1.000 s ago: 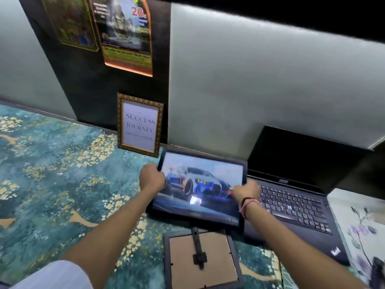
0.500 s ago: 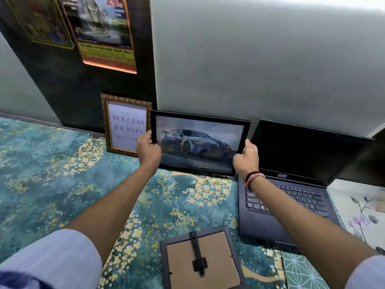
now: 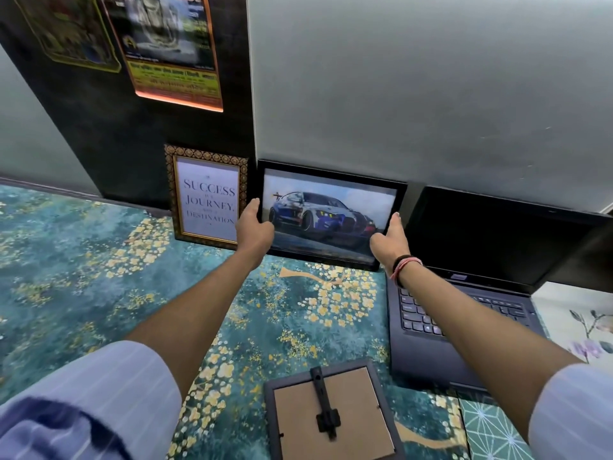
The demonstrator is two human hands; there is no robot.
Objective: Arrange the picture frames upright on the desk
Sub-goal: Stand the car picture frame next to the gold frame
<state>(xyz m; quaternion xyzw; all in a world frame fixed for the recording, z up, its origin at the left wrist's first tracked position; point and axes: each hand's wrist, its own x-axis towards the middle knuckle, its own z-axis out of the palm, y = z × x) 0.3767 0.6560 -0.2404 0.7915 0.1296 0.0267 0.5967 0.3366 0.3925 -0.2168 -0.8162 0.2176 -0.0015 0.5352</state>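
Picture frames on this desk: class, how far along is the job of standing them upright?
Done: the gold-bordered quote frame stands against the wall. In hand: the car picture frame stands beside it, the left hand and right hand at its side edges. Left: the frame lying face down near the laptop.

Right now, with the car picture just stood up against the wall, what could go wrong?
1. The car picture leans on the wall between the gold-framed quote and the laptop; if it slides or tips once the left hand and right hand let go, it could knock either one.
2. The last frame lies face down near the desk's front edge, where a withdrawing sleeve might catch it.
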